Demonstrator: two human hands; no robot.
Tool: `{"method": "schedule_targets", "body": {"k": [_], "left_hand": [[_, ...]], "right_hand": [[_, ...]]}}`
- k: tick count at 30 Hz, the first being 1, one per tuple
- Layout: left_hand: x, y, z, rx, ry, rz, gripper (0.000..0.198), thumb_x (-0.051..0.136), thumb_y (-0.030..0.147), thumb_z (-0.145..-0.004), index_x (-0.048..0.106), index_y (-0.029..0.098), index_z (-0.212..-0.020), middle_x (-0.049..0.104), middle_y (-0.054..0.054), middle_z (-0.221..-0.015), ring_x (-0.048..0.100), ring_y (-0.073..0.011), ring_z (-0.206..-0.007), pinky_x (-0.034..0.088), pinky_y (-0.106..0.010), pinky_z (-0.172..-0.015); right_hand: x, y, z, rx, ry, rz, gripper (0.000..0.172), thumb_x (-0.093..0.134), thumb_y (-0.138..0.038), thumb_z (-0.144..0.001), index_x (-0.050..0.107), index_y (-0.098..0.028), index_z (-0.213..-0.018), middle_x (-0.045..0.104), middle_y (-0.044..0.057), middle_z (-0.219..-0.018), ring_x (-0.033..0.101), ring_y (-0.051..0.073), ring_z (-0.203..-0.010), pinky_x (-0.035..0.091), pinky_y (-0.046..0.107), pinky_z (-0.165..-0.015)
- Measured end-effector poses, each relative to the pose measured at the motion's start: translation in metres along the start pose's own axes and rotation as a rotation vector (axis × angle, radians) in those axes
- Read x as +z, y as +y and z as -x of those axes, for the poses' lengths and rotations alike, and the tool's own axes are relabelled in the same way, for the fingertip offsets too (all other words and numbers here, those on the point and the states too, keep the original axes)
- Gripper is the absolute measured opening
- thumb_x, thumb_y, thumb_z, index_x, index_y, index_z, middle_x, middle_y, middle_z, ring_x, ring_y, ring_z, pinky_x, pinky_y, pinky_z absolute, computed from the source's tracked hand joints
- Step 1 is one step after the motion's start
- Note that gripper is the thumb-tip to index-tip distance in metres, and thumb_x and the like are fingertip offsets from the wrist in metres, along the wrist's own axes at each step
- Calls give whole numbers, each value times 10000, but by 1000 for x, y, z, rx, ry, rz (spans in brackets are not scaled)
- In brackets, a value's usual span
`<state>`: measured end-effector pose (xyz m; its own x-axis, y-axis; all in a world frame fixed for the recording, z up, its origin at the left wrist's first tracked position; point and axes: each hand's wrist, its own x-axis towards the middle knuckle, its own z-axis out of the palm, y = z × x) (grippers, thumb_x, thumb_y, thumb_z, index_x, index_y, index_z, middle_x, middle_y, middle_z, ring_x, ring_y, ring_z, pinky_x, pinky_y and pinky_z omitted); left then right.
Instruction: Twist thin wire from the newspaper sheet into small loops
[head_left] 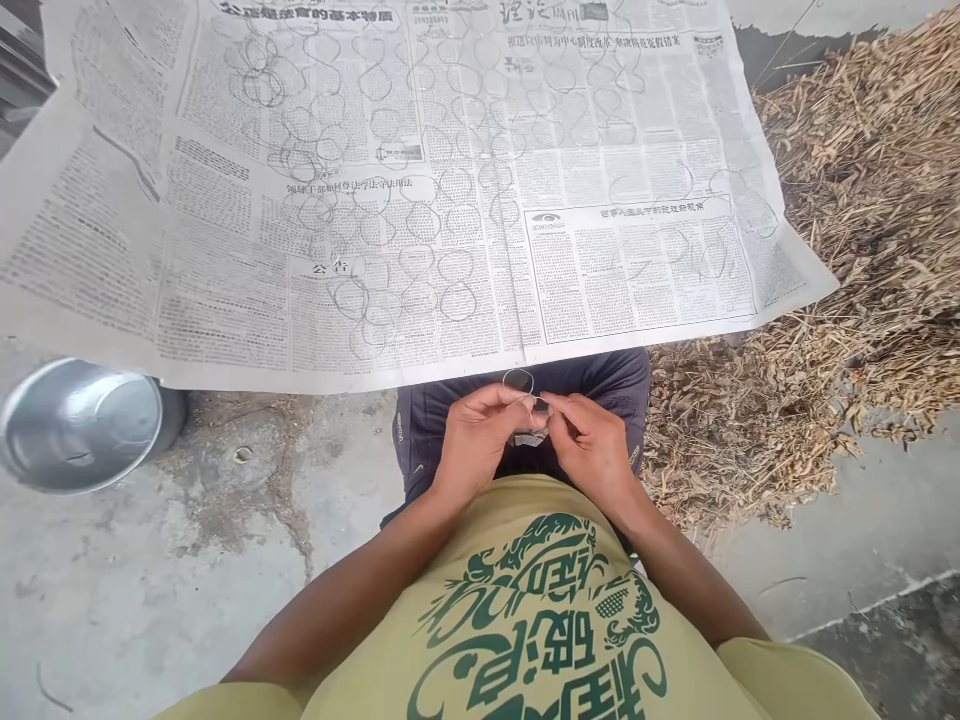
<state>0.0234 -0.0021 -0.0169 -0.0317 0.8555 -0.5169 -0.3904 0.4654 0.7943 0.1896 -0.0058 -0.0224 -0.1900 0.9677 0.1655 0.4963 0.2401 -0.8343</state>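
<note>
A thin wire loop stands up from my fingertips, just off the near edge of the newspaper. My left hand is closed, its thumb and forefinger pinching the loop near its base. From the right, my right hand pinches the wire's short end, close to the left fingertips. On the newspaper lie many thin wire figure-eight rings, set out in rough rows. Several loose, open wire pieces lie at its right side.
A metal pot stands on the concrete floor at the left. Dry straw and leaves are heaped along the right. My knees in dark trousers are under the newspaper's near edge.
</note>
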Motion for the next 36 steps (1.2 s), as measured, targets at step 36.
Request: {"method": "schedule_targets", "body": {"k": [36], "left_hand": [[-5, 16, 1, 15, -513, -405, 169, 804, 288, -865, 748, 198, -732, 715, -22, -686, 631, -144, -638, 483, -253, -612]], "right_hand": [[-30, 0, -37, 429, -370, -534, 658, 734, -789, -919, 545, -220, -647, 534, -48, -552, 449, 103, -526, 361, 250, -525]]}}
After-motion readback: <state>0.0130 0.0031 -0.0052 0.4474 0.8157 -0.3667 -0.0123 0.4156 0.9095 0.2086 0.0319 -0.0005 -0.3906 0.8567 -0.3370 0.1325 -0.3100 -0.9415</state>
